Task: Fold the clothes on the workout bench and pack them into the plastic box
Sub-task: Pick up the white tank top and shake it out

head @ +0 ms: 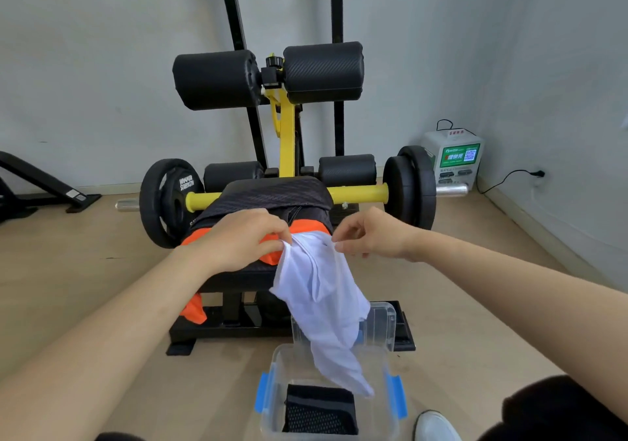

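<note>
White garment [319, 291] hangs from our two hands at the near end of the workout bench [238, 272]. From the left, our bare forearm reaches up and inward. Our left hand [238, 240] lies knuckles up over the pad, thumb and forefinger pinching the garment's upper left edge. Further right, our right hand [370, 233] is at about the same height with its fingers curled. Its thumb and forefinger nip the upper right corner, so the top edge spans the short gap between both grips.

The cloth is thin and creased. It drapes off the bench end and narrows to a twisted tail, whose tip dangles over the plastic box [275, 369] on the floor just in front of the bench. Behind our hands an orange garment [307, 226] lies across the pad, one end drooping off the left side. A dark patterned garment [272, 196] covers the pad's far end. The box is clear with blue latches [262, 393]. A dark mesh garment [319, 410] lies folded in its bottom, and a clear lid [384, 321] stands upright just behind it.
</note>
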Tool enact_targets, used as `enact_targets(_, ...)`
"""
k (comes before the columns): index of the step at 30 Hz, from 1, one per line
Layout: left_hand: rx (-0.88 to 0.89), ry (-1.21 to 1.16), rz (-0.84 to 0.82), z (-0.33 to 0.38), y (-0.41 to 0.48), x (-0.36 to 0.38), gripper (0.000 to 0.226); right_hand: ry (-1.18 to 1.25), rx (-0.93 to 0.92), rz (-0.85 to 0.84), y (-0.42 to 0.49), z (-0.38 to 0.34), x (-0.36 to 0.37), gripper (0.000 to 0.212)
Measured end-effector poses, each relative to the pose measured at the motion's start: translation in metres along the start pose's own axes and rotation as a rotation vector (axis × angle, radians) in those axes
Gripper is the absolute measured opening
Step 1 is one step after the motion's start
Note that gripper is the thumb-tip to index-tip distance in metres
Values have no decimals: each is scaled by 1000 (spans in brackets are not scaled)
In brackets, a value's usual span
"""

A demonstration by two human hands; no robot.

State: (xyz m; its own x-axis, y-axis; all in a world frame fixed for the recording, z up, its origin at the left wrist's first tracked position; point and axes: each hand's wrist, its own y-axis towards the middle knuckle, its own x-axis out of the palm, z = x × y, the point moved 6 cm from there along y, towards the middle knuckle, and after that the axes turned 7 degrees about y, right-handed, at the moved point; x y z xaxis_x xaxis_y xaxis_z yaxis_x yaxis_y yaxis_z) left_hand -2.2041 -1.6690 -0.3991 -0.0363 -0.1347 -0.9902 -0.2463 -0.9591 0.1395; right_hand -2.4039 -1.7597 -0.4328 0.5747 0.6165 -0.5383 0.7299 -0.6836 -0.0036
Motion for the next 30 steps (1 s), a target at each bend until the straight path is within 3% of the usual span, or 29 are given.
enact_targets(5, -1, 26, -22, -7, -7, 3, 17, -149, -74, 102, 16, 2, 30, 37)
enact_targets(9, -82, 21, -44, -6, -13, 12, 24, -135, -106, 170, 23, 3, 30, 16)
enact_targets(12, -151, -29, 33, -2, -9, 11, 19, -135, -131, 127, 23, 3, 33, 19)
enact_targets(15, -148, 6, 92, 7, -3, 12, 38, -110, -135, 117, 21, 4, 36, 12)
enact_targets(17, -113, 105, 118, 13, 3, 15, 39, -59, -115, 80, 18, 5, 35, 7)
enact_targets(20, -120, 115, 165, 16, 11, 18, 14, -49, -54, -1, 10, 10, 41, 38)
enact_targets(24, -246, -90, 216, 12, 15, 15, 11, -188, -15, 64, 1, 14, 57, 68)
enact_targets(30, -314, -483, 323, 5, 21, -4, 11, -156, -152, 200, 5, 0, 28, 21)
